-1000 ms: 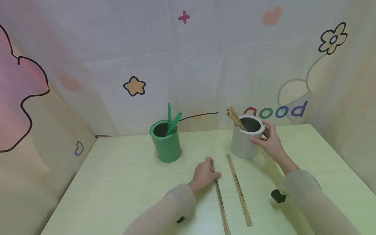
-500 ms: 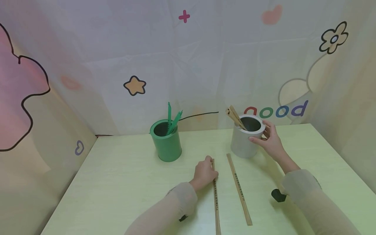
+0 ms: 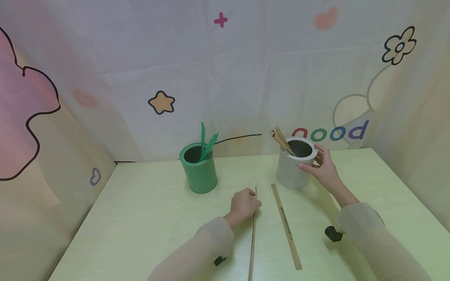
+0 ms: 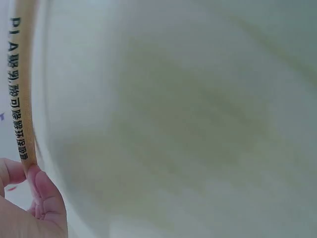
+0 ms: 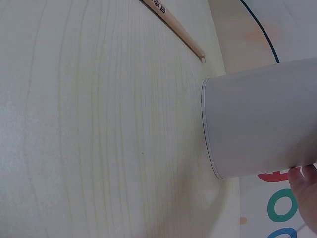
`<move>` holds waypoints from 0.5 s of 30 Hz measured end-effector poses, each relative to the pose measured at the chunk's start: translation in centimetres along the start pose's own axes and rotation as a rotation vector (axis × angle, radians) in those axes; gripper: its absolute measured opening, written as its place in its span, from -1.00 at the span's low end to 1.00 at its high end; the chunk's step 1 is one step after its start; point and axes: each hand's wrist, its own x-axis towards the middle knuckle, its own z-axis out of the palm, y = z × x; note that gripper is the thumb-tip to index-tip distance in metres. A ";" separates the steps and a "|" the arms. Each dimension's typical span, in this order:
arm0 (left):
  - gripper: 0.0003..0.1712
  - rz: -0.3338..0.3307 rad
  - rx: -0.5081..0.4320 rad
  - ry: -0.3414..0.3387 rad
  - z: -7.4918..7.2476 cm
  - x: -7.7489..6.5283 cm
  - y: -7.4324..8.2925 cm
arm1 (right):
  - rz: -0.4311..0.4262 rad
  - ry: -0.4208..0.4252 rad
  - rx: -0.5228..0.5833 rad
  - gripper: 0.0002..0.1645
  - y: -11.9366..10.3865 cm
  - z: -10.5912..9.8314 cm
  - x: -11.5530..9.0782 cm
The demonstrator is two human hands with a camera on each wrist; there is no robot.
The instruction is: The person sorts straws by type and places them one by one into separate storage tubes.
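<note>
In the head view my left hand pinches a brown paper-wrapped straw near its far end, between thumb and fingers. The left wrist view shows dark printed lettering along this straw, rising from my fingertips. To its right a second brown wrapped straw lies on the table. My right hand grips the right side of a white cylindrical cup, thumb in front and fingers at the rim. Several brown wrapped straws lean out of that cup on its left.
A green cylindrical cup with green straws stands at the back left. Behind the pale table hangs a printed curtain; another curtain side flanks the table on the right.
The near end of the straw in my left hand has swung left, and its printed face has turned partly away. My right hand and the white cup have stayed put.
</note>
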 end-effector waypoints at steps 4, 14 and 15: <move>-0.79 0.005 -0.064 -0.003 -0.8 0.4 0.1 | -0.016 0.003 0.001 0.05 0.2 0.0 0.0; -0.88 -0.044 -0.278 -0.021 -4.0 0.7 2.0 | -0.025 0.017 -0.009 0.03 0.8 0.0 0.1; -0.87 -0.045 -0.307 -0.022 -4.4 0.7 2.3 | -0.024 0.012 0.000 0.04 0.6 0.0 0.0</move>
